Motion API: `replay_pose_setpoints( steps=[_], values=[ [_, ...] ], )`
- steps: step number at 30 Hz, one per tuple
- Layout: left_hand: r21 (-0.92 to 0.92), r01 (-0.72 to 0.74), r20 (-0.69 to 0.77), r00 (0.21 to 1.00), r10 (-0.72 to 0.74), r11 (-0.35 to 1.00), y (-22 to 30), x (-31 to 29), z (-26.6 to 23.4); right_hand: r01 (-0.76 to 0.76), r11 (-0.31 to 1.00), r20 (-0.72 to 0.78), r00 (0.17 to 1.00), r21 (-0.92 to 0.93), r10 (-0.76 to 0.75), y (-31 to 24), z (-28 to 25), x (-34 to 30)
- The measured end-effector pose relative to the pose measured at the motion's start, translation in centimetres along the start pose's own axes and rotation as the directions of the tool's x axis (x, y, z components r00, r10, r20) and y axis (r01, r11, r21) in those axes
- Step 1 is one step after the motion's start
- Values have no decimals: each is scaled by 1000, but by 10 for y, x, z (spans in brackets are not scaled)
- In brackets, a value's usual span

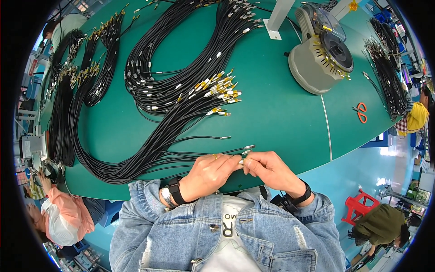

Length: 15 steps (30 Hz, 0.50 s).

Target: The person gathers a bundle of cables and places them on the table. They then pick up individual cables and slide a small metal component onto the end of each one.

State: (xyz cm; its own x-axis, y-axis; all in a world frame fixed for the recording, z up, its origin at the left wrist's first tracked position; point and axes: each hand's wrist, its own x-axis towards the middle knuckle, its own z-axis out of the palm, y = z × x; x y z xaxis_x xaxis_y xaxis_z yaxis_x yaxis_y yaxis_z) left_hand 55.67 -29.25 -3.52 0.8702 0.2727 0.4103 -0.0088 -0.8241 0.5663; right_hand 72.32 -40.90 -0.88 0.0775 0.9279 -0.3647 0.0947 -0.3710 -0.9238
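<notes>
Close to the table's near edge, my left hand (209, 172) and my right hand (270, 168) meet with fingertips pinched together. Between them is the small metal-tipped end of a black cable (181, 157), mostly covered by my fingers. Other loose cable ends (248, 148) lie just beyond my fingertips. Those cables run left into a thick curved bundle of black cables (122, 168), whose far ends carry yellow and white tags (222, 90). A single cable end (224, 137) lies apart on the green table (276, 118).
A second large cable loop (136, 68) lies farther back, with more bundles (61, 122) at the left. A grey round machine with a black reel (312, 63) stands at the back right. Orange-handled scissors (361, 112) lie near the right edge. People sit at both sides; a red stool (360, 206) stands right.
</notes>
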Motion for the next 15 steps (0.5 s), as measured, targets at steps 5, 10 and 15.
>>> replay_pose_setpoints(
  steps=[5,10,15],
  values=[
    [-14,134,21,991,-133,991,-3,9,-17,-9,993,65,998,-117,17,8,-11,3],
    [295,186,-126,980,-155,937,-40,14,-31,-17,940,-67,998,-340,-6,-6,-16,13],
    [375,336,-136,942,-308,864,-50,13,-33,147,937,-257,938,-317,-234,-7,-4,46]
  ],
)
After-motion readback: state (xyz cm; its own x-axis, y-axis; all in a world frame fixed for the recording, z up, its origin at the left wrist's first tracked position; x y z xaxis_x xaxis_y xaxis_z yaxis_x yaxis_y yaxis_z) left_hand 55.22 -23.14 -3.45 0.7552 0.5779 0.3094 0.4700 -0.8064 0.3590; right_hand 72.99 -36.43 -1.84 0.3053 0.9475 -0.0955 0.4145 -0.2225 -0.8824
